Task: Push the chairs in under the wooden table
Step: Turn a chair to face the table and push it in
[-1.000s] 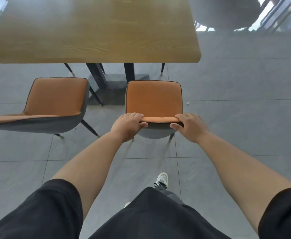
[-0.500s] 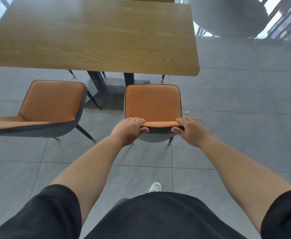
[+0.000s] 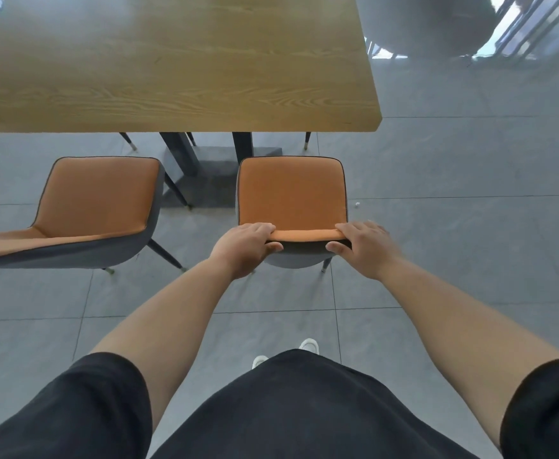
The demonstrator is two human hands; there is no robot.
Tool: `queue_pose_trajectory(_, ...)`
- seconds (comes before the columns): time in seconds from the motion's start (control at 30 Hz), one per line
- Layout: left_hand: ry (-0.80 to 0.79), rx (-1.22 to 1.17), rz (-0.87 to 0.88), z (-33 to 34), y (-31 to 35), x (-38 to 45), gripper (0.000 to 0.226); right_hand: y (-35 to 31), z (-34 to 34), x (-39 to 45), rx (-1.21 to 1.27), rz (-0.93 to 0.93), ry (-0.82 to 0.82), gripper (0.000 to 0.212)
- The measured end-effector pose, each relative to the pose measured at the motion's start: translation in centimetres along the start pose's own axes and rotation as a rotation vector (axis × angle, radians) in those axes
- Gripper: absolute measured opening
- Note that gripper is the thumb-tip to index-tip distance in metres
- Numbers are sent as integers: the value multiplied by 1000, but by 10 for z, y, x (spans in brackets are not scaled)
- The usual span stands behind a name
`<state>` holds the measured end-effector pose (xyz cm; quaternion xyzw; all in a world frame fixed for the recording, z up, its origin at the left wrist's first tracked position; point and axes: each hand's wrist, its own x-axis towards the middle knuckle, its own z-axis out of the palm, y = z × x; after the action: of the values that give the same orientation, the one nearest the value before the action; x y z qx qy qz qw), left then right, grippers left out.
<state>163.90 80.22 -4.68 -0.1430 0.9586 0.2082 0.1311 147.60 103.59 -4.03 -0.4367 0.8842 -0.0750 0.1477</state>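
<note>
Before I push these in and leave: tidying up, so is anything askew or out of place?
The left chair is turned askew to the wooden table. A small white bit lies on the floor beside the held chair.

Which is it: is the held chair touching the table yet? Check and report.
Apart. The head view shows bare floor between the chair seat's front edge and the table edge. Both hands, left hand and right hand, grip its backrest.

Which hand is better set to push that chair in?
Neither alone: the left hand and right hand both grip the backrest top of the right chair, evenly spaced. Its seat lies short of the wooden table.
</note>
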Motion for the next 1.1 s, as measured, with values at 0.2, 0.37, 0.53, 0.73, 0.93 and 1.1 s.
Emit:
queue_pose_trajectory(0.2, 34, 14, 30, 0, -2, -3, 41, -7, -1, 0, 18, 20, -32, 67)
queue_pose_trajectory(0.37, 37, 3, 25, 1, -4, -15, 37, -17, 6, -10, 54, 38, -50, 45)
queue_pose_trajectory(0.53, 37, 5, 20, 10, 1, -39, 37, -23, 12, -33, 55, 31, -46, 46)
queue_pose_trajectory(0.73, 42, -2, -3, 26, 10, -69, 35, -30, 18, -59, 49, 12, -53, 51)
queue_pose_trajectory(0.93, 47, 1, -7, 42, 22, -99, 38, -34, 28, -90, 67, 14, -31, 45)
queue_pose_trajectory(1.1, 59, 9, -6, 58, 32, -123, 37, -35, 34, -119, 57, 5, -34, 46)
